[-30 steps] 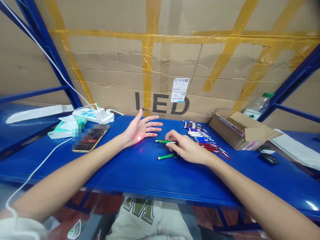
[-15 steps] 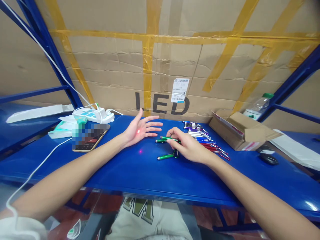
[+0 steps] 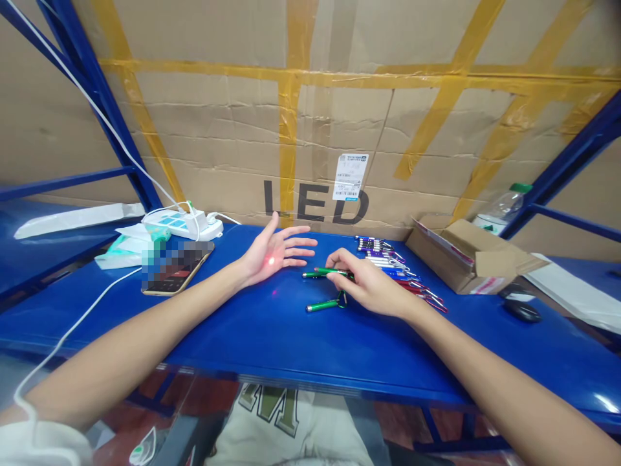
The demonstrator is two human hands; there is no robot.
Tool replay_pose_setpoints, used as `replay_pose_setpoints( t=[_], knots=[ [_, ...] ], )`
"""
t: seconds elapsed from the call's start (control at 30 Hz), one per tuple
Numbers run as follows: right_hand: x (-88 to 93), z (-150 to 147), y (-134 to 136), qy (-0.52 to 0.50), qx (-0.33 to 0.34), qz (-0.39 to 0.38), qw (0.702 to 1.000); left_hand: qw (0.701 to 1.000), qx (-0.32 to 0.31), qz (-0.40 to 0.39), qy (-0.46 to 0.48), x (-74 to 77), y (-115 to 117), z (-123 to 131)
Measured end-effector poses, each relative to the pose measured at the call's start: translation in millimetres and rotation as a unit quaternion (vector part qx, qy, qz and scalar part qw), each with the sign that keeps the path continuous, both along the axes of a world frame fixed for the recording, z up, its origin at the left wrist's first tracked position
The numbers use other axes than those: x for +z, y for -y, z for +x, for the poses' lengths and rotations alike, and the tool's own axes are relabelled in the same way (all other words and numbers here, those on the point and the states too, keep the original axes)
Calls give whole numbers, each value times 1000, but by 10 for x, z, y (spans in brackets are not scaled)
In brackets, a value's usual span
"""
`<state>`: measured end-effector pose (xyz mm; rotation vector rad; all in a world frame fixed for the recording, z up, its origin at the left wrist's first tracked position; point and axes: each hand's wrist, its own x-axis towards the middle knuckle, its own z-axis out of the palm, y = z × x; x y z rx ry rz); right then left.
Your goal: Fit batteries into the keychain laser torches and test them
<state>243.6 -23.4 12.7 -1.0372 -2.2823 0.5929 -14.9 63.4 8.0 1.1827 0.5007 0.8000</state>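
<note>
My left hand [image 3: 272,255] is held palm up above the blue table, fingers spread and nothing in it. A bright red light spot glows on its palm, and a fainter pink spot shows on the table below. My right hand [image 3: 361,281] pinches a slim green laser pointer [image 3: 324,270], aimed left toward that palm. Another green pointer [image 3: 310,276] lies just beneath it, partly covered. Nearer to me, a green pointer [image 3: 323,305] with a carabiner clip rests on the table. Purple, silver, blue [image 3: 388,270] and red pointers lie in a row behind my right hand, partly hidden by it.
An open cardboard box [image 3: 466,255] stands at the right, with a black mouse [image 3: 521,310] beside it and a plastic bottle [image 3: 507,200] behind. At left are a phone [image 3: 182,272], a tissue pack [image 3: 129,249] and a white power strip [image 3: 179,223]. A large carton [image 3: 218,142] backs the table.
The front end of the held laser pointer has shifted slightly to the right, and the red spot on my left palm has moved slightly downward. Otherwise both hands stay nearly still.
</note>
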Motion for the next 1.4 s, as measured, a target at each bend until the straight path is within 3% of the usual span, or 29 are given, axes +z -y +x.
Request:
replay_pose_setpoints(
  t=[0.1, 0.23, 0.4, 0.57, 0.73, 0.9, 1.1, 1.27, 1.4],
  knots=[
    [-2, 0, 5, -18, 21, -22, 999, 1000, -3, 2, 4, -3, -6, -2],
    [-1, -14, 11, -19, -15, 8, 1000, 1000, -10, 6, 6, -10, -13, -9],
    [16, -49, 37, -12, 37, -35, 999, 1000, -5, 7, 0, -10, -9, -4],
    [14, -44, 33, -12, -15, 8, 1000, 1000, 4, 1, 1, -2, -1, 0],
    [19, -50, 48, -20, 16, -15, 1000, 1000, -8, 6, 0, -13, -14, -5],
    [7, -24, 23, 0, -27, 39, 999, 1000, -4, 5, 2, -16, -9, -3],
    [14, -57, 27, -94, 34, -79, 992, 1000, 1, 2, -4, 0, 11, 15],
    [-28, -6, -35, -40, -16, -12, 999, 1000, 2, 0, -7, 6, 12, 15],
    [-53, 8, -55, -69, 8, -64, 996, 1000, 1, 4, -6, -1, 10, 13]
  ],
)
